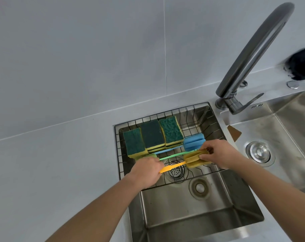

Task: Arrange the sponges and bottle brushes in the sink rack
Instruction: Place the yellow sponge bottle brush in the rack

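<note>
**Inspector A:** What is recorded for the hands?

**Inspector B:** The left hand is seen closed over the handle end of the yellow bottle brush; the tip of the handle shows just below its knuckles. The right hand is clamped on the yellow foam head of that brush, thumb below and fingers above.

**Inspector A:** And the other brushes?

**Inspector B:** The green bottle brush is laid just beyond the yellow one; its handle runs from the left hand toward the right hand, and its head end is hidden. The blue bottle brush is placed beyond that, its foam head just past the right hand's fingertips.

**Inspector A:** The sponges?

**Inspector B:** Three stacks of sponges are noted beyond the left hand, green scouring side up, set side by side against the far-left part of the wire sink rack. The blue handle is touched by the nearest stack edges.

**Inspector A:** The surroundings?

**Inspector B:** The rack is seated across the far part of the sink. A tap is mounted beyond the right hand, and a second basin lies to that hand's outer side.
</note>
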